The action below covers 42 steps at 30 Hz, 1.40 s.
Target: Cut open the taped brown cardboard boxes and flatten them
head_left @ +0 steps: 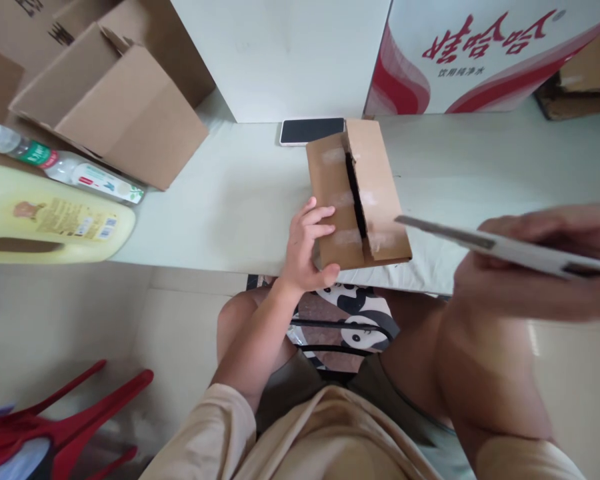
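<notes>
A small brown cardboard box (380,190) lies near the front edge of the table, with a dark gap between its top flaps and torn, whitish tape marks. My left hand (307,247) is at the box's left side, its fingers apart and stretched out over the edge of a flap, the thumb near the front corner. To the right, my right hand (525,267) is closed around a utility knife (510,248), raised above the table level and somewhat blurred. The knife's blade is out and points left, its tip appearing near the right edge of the box.
Behind the box lies a phone (313,131) on the pale table (230,213). A larger open carton (135,113), a clear bottle (80,170) and a yellow jug (55,217) stand left. White-and-red carton (460,80) at the back. Red stool (75,427) on the floor.
</notes>
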Tool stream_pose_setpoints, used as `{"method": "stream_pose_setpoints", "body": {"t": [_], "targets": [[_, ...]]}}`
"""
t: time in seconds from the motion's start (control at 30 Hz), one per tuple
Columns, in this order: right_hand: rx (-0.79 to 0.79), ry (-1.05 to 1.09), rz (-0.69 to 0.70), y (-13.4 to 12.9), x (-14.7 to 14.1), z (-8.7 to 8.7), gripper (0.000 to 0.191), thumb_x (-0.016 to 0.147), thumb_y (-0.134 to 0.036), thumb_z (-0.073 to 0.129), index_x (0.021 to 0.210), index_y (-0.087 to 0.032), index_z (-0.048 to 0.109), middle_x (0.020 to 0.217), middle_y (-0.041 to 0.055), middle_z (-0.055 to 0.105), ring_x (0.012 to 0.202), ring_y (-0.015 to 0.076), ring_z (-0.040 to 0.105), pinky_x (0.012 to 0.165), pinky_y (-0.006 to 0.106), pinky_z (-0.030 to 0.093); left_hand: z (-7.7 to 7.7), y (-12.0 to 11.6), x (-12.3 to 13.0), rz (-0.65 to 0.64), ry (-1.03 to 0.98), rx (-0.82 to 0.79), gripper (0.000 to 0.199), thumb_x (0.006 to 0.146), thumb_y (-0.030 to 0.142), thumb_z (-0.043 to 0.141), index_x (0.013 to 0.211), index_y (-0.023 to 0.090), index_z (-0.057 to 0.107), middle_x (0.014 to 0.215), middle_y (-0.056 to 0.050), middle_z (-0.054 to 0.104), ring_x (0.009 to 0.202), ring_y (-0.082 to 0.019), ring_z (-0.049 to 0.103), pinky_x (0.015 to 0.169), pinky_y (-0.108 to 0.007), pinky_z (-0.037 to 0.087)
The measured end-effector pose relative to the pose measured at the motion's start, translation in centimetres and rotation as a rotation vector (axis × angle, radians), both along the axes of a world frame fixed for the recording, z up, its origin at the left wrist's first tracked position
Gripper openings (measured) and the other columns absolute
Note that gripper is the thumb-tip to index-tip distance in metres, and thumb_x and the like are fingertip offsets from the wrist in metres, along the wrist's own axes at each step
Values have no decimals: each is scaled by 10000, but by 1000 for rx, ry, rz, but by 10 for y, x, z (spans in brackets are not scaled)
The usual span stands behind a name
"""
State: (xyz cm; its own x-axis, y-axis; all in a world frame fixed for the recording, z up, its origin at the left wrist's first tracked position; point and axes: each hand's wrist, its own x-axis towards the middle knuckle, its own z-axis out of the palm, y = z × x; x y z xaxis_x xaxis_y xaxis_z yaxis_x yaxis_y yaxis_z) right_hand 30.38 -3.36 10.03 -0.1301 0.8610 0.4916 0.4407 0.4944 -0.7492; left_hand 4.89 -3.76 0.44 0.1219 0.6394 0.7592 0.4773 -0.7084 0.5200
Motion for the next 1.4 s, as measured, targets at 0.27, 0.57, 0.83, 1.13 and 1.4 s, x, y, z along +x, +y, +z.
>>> {"method": "stream_pose_setpoints", "body": {"t": [0.27,0.57,0.83,1.13,1.4], "targets": [[120,186,-426,21,-37,-17,501,961,-728,490,973,-247,628,733,31,676,588,191,680,468,296,467,9,4,-38,-54,-101,-218,513,977,721,415,1116,277,631,1382,-90,668,1477,-329,513,1211,-560,421],[-452,-529,-227,57,0,-61,754,831,-376,670,1541,-217,473,1405,189,667,1065,366,728,858,530,585,-1,19,-66,324,-608,-847,486,873,697,583,850,220,669,885,-53,721,931,-236,700,830,-361,552],[-576,-654,-201,59,11,-73,960,780,-441,670,1629,-108,369,1522,280,551,1255,490,614,945,613,531,9,19,-60,368,-543,-879,306,685,298,830,753,215,544,873,1,664,760,-129,573,711,-261,461],[-543,-594,-331,61,19,-92,743,828,-530,591,1473,-161,590,1360,269,644,1233,480,604,974,683,508,0,17,-54,214,-552,-920,495,740,637,822,945,206,695,916,-51,705,830,-181,643,723,-298,503],[-509,-576,-167,55,11,-75,604,784,-390,638,1374,-258,649,1576,166,499,1547,541,285,1158,822,295,5,12,-45,162,-452,-968,417,757,562,829,860,179,699,840,-29,687,783,-152,615,720,-274,480]]}}
